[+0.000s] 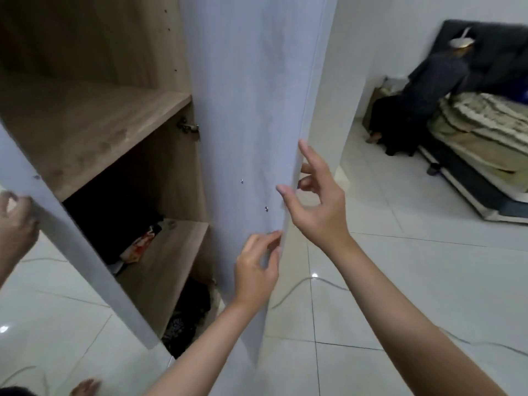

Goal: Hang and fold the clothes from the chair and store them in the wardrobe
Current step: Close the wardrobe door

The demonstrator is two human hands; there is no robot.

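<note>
The wardrobe (94, 132) stands open, showing wooden shelves. Its white right door (251, 110) swings out towards me. My right hand (314, 195) holds the door's free edge, with the thumb on the inner face and the fingers behind it. Just below, my left hand (257, 264) grips the same edge with curled fingers. Dark clothes (185, 318) lie bunched in the bottom compartment. Another dark pile (114, 212) fills the shadowed back of the middle shelf. The chair is not in view.
Another person's hand (14, 221) holds the left door (71, 238) at the far left, and a foot (85, 387) shows below. A colourful packet (140, 244) lies on the lower shelf. A person in dark clothes (428, 95) bends over a bed (485, 132) at right. The floor is white tile.
</note>
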